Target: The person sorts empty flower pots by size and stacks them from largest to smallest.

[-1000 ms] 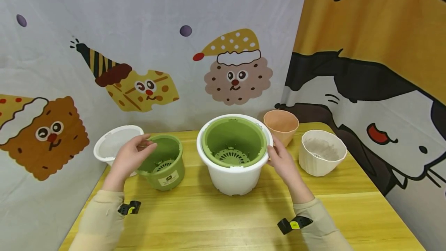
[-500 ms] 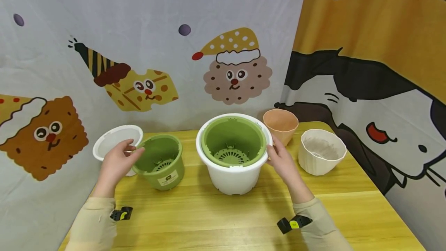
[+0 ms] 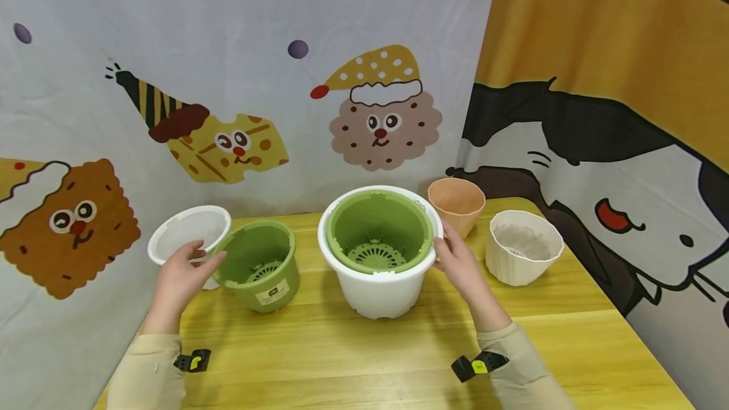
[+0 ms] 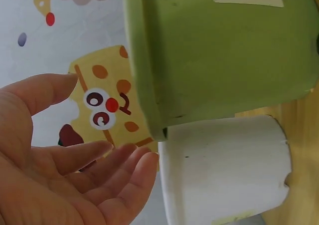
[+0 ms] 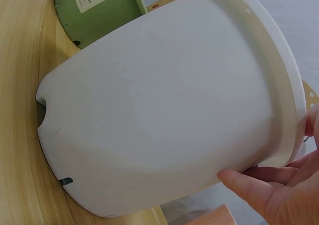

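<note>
The rim of a large round white plastic pot point(image 3: 380, 296) is gripped at its right side by the right hand point(image 3: 462, 271), with one digit laid at the rim and another pressed against the outer wall just beneath it. Inside that pot, just left of the right hand, a round green plastic pot with a slotted base point(image 3: 376, 214) is nested, and the pair is stood upright on the yellow wood-grained table point(image 3: 364, 359) between the two hands. Nothing is held by the left hand point(image 3: 180, 278); its fingers are loosely spread and its thumb is kept well apart from them. Just to the right of the left hand, a second round green plastic pot with a pale label point(image 3: 288, 276) is placed upright, and just behind that hand a smaller round white pot point(image 3: 185, 228) is partly hidden; whether its rim is touched by a fingertip cannot be told. Beyond the right hand's fingers a peach faceted pot point(image 3: 455, 198) is seen, and to that hand's right a cream faceted pot point(image 3: 514, 262). The step in hand is judged to be the steadying of the nested pair. For the next move, a steady right-hand grip seems to be called for; should the labelled pot be wanted, its near rim would have to be taken between left thumb and fingers without the smaller pot being knocked.
</note>
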{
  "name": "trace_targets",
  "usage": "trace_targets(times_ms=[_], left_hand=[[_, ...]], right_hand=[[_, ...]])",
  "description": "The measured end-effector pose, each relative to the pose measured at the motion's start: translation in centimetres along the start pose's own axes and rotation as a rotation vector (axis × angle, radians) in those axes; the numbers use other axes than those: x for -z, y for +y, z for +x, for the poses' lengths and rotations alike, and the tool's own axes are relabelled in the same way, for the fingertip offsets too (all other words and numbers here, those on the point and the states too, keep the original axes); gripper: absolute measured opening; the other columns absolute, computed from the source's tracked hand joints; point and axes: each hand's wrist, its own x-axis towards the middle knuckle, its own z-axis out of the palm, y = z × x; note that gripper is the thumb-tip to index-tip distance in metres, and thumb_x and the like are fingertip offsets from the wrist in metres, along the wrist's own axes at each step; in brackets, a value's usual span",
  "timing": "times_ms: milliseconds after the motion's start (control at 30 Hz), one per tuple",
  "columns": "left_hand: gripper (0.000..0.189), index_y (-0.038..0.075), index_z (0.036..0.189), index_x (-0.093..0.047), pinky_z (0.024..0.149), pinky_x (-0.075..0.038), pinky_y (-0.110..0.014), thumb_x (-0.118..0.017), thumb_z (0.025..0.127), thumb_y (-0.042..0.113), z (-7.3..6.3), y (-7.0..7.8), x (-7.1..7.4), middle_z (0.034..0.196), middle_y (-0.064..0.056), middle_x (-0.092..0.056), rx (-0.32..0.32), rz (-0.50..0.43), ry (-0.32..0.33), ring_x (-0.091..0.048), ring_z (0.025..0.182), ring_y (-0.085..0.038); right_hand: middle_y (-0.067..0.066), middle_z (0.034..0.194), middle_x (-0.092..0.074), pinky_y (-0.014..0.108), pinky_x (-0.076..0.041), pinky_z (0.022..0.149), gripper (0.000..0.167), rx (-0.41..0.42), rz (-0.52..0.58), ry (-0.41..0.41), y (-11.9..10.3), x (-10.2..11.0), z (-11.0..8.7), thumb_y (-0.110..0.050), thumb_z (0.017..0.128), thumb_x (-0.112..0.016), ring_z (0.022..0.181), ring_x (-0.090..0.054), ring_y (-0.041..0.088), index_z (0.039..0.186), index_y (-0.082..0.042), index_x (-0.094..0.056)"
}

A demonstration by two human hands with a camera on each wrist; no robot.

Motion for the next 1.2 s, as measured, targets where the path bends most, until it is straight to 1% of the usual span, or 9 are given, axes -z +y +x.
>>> trace_targets(times_ms=[167, 433, 533, 667, 767, 900, 1000, 1133, 1200], left_hand=[[0.086, -0.016, 0.146, -0.028, 0.09, -0.05, -0.06, -0.056, 0.098, 0.049, 0.1, -0.9, -0.1, 0.135, -0.04, -0.045, 0.037, 0.016, -0.033, -0.05, 0.119, -0.053], [0.091, -0.017, 0.147, -0.025, 0.094, -0.046, -0.061, -0.055, 0.097, 0.053, 0.1, -1.7, -0.3, 0.135, -0.039, -0.046, 0.101, 0.01, -0.062, -0.047, 0.121, -0.053], [0.093, -0.017, 0.146, -0.026, 0.093, -0.048, -0.058, -0.054, 0.096, 0.056, 0.1, -2.1, -0.5, 0.135, -0.039, -0.046, 0.128, 0.004, -0.076, -0.05, 0.117, -0.052], [0.093, -0.019, 0.145, -0.026, 0.082, -0.058, -0.047, -0.056, 0.096, 0.054, 0.2, -2.7, -0.8, 0.134, -0.041, -0.045, 0.156, -0.049, -0.089, -0.061, 0.103, -0.045], [0.093, -0.02, 0.145, -0.024, 0.078, -0.061, -0.043, -0.056, 0.097, 0.052, 0.3, -3.0, -1.0, 0.139, -0.042, -0.039, 0.173, -0.09, -0.113, -0.065, 0.099, -0.043], [0.093, -0.021, 0.146, -0.021, 0.082, -0.059, -0.044, -0.055, 0.098, 0.052, 0.5, -3.3, -1.1, 0.143, -0.044, -0.03, 0.191, -0.114, -0.145, -0.066, 0.1, -0.043], [0.093, -0.022, 0.145, -0.02, 0.082, -0.06, -0.043, -0.054, 0.098, 0.051, 0.5, -3.3, -1.2, 0.141, -0.044, -0.033, 0.2, -0.144, -0.155, -0.065, 0.104, -0.044], [0.089, -0.023, 0.145, -0.018, 0.08, -0.061, -0.038, -0.054, 0.1, 0.045, 0.5, -3.3, -1.5, 0.138, -0.045, -0.037, 0.205, -0.213, -0.158, -0.058, 0.113, -0.048], [0.086, -0.023, 0.145, -0.018, 0.079, -0.061, -0.037, -0.054, 0.101, 0.042, 0.5, -3.3, -1.6, 0.137, -0.045, -0.037, 0.207, -0.241, -0.159, -0.056, 0.115, -0.05]], right_hand=[[0.023, 0.153, -0.035, 0.042, -0.056, 0.091, 0.055, -0.001, -0.014, 0.0, 0.0, 0.0, 0.1, -0.018, 0.107, -0.041, 0.128, -0.048, 0.041, 0.158, -0.009, -0.024], [0.024, 0.152, -0.037, 0.042, -0.057, 0.09, 0.055, -0.005, -0.034, 0.006, -0.2, 0.0, 0.1, -0.021, 0.107, -0.041, 0.127, -0.05, 0.041, 0.158, -0.01, -0.025], [0.024, 0.152, -0.037, 0.041, -0.057, 0.089, 0.055, -0.009, -0.041, 0.008, -0.3, 0.0, 0.1, -0.021, 0.107, -0.041, 0.126, -0.05, 0.04, 0.158, -0.01, -0.025], [0.024, 0.151, -0.039, 0.041, -0.057, 0.089, 0.055, -0.015, -0.043, 0.009, -0.3, 0.1, 0.1, -0.021, 0.107, -0.041, 0.126, -0.051, 0.04, 0.158, -0.011, -0.025], [0.025, 0.15, -0.039, 0.04, -0.057, 0.089, 0.055, -0.015, -0.045, 0.011, -0.3, 0.1, 0.1, -0.021, 0.107, -0.041, 0.125, -0.051, 0.039, 0.158, -0.011, -0.025], [0.025, 0.15, -0.039, 0.04, -0.057, 0.089, 0.055, -0.015, -0.044, 0.011, -0.3, 0.0, 0.0, -0.021, 0.107, -0.041, 0.125, -0.051, 0.04, 0.158, -0.01, -0.024], [0.026, 0.15, -0.039, 0.04, -0.057, 0.089, 0.056, -0.014, -0.036, 0.009, -0.2, 0.0, 0.0, -0.021, 0.107, -0.042, 0.125, -0.051, 0.041, 0.158, -0.009, -0.024], [0.025, 0.151, -0.038, 0.041, -0.057, 0.09, 0.055, -0.016, -0.032, 0.009, -0.3, 0.0, 0.0, -0.021, 0.107, -0.041, 0.126, -0.051, 0.04, 0.158, -0.01, -0.024], [0.025, 0.151, -0.038, 0.041, -0.057, 0.09, 0.056, -0.019, -0.034, 0.01, -0.3, 0.1, 0.0, -0.022, 0.107, -0.041, 0.127, -0.05, 0.04, 0.158, -0.01, -0.024]])
